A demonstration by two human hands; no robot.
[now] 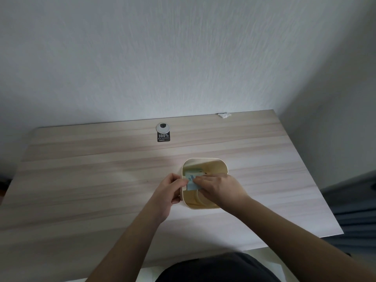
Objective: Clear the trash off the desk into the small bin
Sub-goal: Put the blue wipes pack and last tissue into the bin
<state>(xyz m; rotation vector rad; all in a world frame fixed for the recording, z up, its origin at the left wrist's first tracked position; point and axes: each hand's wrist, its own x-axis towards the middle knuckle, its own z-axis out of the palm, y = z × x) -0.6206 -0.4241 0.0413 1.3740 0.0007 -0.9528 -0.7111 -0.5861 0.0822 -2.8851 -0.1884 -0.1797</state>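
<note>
A small cream bin [213,162] stands on the light wooden desk [101,169], right of the middle. My left hand [168,192] grips the bin's left rim and also pinches the left edge of a light blue printed wrapper [190,183]. My right hand [219,188] reaches over the bin's opening and holds the same wrapper from the right, just inside the bin. Some pale greenish paper [193,171] lies deeper in the bin, partly hidden by the wrapper. A crumpled white scrap [224,115] sits at the desk's far edge, against the wall.
A round grey cable grommet [163,127] and a black "100%" sticker [163,137] are at the back middle of the desk. A white wall rises behind. The desk's right edge drops to a dark floor [350,200].
</note>
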